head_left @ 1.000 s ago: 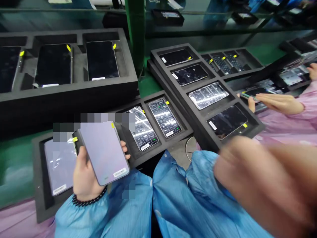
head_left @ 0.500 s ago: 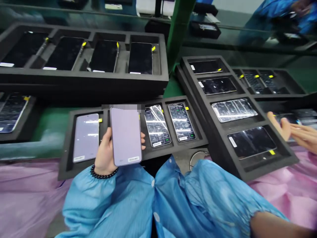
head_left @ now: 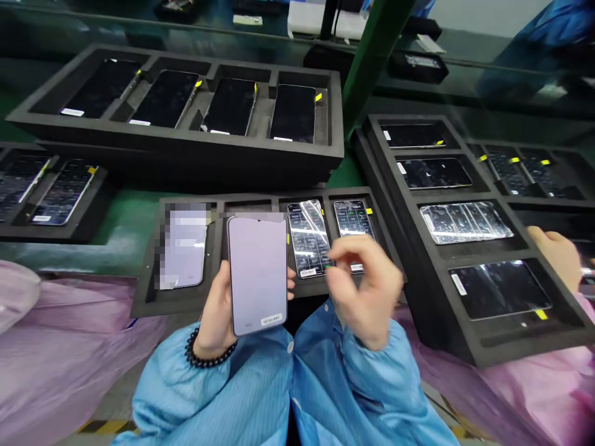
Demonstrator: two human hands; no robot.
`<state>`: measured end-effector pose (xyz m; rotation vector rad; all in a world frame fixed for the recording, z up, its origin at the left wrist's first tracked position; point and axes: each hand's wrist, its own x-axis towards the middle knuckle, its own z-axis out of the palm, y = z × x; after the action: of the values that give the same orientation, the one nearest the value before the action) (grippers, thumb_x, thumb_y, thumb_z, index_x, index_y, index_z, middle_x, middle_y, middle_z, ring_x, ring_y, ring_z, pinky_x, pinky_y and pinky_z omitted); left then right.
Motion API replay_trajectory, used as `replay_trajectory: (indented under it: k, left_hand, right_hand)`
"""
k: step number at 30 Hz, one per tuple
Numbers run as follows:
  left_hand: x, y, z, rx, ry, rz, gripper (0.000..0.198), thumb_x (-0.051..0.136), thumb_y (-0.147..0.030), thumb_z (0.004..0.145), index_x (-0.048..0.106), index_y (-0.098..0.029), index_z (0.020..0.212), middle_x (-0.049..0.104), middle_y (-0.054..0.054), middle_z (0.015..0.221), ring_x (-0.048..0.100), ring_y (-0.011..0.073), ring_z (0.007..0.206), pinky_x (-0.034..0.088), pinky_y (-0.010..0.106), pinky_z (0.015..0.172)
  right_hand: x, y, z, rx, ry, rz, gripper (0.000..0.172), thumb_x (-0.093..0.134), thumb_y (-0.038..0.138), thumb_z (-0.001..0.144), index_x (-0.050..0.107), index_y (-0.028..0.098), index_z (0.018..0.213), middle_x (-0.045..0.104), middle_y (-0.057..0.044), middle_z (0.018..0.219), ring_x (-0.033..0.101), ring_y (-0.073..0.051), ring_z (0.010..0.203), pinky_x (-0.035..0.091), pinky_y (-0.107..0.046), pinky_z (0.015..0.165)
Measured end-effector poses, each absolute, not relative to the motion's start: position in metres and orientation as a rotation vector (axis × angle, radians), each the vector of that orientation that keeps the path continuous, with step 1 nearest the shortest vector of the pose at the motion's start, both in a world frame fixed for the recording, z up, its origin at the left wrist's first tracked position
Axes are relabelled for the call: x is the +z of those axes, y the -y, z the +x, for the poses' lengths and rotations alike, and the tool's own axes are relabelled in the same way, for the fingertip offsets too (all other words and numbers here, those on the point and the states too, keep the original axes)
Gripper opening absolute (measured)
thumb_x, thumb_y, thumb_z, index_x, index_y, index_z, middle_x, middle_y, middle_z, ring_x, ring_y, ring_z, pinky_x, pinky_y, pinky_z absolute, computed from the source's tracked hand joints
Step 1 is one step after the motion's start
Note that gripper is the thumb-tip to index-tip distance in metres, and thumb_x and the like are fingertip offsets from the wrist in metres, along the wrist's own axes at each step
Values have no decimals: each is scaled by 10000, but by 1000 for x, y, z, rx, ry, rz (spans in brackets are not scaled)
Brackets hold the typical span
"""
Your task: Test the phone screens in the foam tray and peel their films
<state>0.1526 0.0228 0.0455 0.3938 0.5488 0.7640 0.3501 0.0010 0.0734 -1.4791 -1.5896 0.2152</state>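
Observation:
My left hand (head_left: 217, 313), with a black beaded bracelet at the wrist, grips a phone (head_left: 258, 275) with a plain pale lilac screen and a white label at its bottom. My right hand (head_left: 367, 288) is raised right of it, fingers curled, thumb and index finger apart, nothing between them. It partly covers a lit phone (head_left: 352, 217) in the black foam tray (head_left: 149, 291). That tray also holds another lit phone (head_left: 307, 238) showing a grid, and a pale-screened phone (head_left: 188, 248) at the left. One of its slots, behind the held phone, has no phone in it.
Behind stands a raised foam tray (head_left: 186, 139) of dark phones. On the right is a stacked tray (head_left: 493, 248) with several phones, and another person's hand (head_left: 558, 254) beside it. A tray (head_left: 100, 186) lies left; a green post (head_left: 372, 62) rises behind.
My right hand has come in from the lower right to beside the held phone. The view has shifted, so the trays sit further right. My left hand still holds the phone.

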Motion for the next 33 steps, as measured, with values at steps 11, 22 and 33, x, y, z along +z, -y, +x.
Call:
replay_trajectory:
  k: [11, 22, 33]
  left_hand:
    - [49, 8, 144, 703, -655, 275, 694, 672, -769, 786, 784, -177, 1130, 800, 85, 1046, 728, 320, 1119, 583, 397, 1029]
    - [40, 34, 148, 665, -725, 193, 760, 572, -748, 870, 654, -168, 1354, 765, 115, 1185, 664, 319, 1243, 527, 428, 1103]
    - [62, 35, 141, 579, -515, 194, 747, 519, -754, 897, 678, -151, 1309, 726, 140, 1279, 595, 325, 1343, 427, 454, 1206]
  right_hand:
    - [78, -7, 331, -35, 1743, -1304, 319, 557, 162, 982, 436, 237, 696, 493, 39, 600, 418, -125, 582, 348, -296, 574]
    - [82, 15, 318, -79, 1881, -758, 364, 570, 182, 945, 499, 232, 591, 437, 38, 540, 334, -127, 502, 301, -312, 493]
    - [79, 27, 319, -74, 1740, -837, 363, 515, 252, 966, 524, 236, 604, 445, 45, 514, 345, -114, 453, 330, -320, 474]
